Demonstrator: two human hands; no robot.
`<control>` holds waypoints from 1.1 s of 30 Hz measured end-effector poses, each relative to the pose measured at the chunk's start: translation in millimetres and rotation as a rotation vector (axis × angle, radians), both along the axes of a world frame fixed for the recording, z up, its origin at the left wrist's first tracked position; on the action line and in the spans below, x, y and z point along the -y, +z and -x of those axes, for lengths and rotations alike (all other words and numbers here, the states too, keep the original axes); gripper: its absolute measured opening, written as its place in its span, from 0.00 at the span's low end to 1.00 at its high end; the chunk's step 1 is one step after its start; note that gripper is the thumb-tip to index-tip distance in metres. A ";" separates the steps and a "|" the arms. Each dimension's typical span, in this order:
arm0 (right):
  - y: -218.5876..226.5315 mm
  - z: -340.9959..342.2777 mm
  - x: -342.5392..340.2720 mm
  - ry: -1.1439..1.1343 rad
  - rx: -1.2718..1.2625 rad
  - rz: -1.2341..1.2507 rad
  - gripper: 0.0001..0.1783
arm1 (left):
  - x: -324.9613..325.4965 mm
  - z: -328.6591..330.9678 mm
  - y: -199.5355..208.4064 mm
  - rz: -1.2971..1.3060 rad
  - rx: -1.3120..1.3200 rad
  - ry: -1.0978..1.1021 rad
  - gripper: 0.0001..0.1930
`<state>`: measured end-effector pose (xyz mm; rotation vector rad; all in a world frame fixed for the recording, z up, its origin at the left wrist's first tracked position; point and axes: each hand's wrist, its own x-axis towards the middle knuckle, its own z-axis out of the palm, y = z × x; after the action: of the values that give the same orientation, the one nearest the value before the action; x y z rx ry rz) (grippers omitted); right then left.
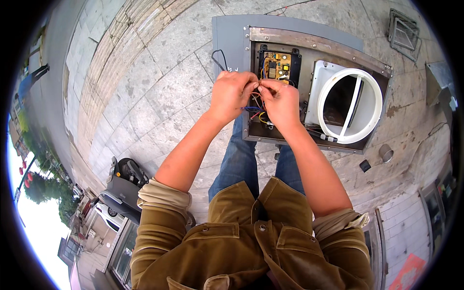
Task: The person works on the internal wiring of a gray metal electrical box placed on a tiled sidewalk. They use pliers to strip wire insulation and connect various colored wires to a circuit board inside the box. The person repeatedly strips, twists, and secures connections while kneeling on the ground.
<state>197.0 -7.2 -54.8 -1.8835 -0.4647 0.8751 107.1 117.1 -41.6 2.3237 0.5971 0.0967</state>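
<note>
Both my hands meet over the left end of an open metal housing [314, 41]. My left hand [231, 95] is closed in a pinch on a thin wire, its fingertips close to those of my right hand [282, 102], which pinches at the same spot. Just below the fingers spreads a bundle of coloured wires [256, 110], red, blue and yellow. Beyond my right hand a yellowish circuit board [279, 65] sits in a black frame. A white round duct ring [323, 113] with a crossbar fills the housing's right side. A black cable [218, 54] loops out at the left.
The housing lies on a grey panel [227, 36] over stone paving. A metal grille [405, 36] lies at the far right; a metal cup [385, 152] and a small black piece [365, 166] are nearer. A dark scooter [126, 188] stands at left, and a person [31, 83] farther off.
</note>
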 end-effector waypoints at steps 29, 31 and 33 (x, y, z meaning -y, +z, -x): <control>-10.4 -37.6 3.5 0.345 -0.097 0.161 0.10 | -41.2 -24.1 2.9 -0.353 0.100 -0.647 0.14; -10.9 -38.2 4.2 0.345 -0.117 0.165 0.10 | -41.9 -26.0 2.4 -0.364 0.103 -0.674 0.13; -7.6 -40.2 3.2 0.348 -0.133 0.181 0.10 | -40.9 -28.1 1.6 -0.380 0.087 -0.703 0.12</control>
<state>237.3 -10.4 -62.4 -1.9221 -0.6619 1.3023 135.2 158.0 -40.0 2.7414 -0.3302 -0.0223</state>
